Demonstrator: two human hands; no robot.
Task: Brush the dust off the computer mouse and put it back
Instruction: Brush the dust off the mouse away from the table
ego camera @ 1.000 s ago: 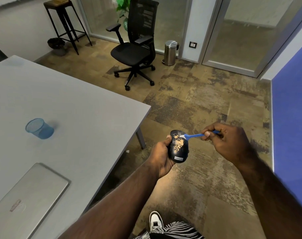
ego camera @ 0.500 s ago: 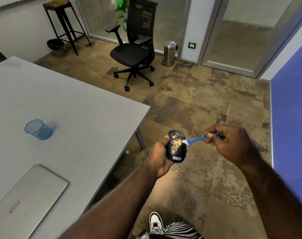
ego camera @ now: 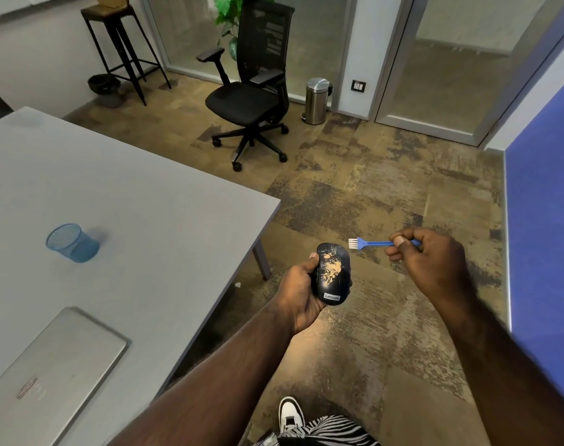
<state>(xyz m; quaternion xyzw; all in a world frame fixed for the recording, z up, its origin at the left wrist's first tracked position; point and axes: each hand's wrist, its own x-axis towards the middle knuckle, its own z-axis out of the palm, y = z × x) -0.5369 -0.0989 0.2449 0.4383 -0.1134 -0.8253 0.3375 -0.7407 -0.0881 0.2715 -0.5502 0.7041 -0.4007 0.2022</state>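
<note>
Left hand (ego camera: pixel 301 292) grips the mouse (ego camera: pixel 332 275) out past the table (ego camera: pixel 145 194) edge, dust still caked on. Right hand (ego camera: pixel 432 259), pinching the brush (ego camera: pixel 371 243), just pulled it off the mouse, so more strokes needed, I'd guess.

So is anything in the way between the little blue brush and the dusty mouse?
No, nothing visible. The right hand holds the blue brush just right of the black computer mouse, which the left hand grips. Only open air lies between the white bristles and the mouse's orange dust.
</note>
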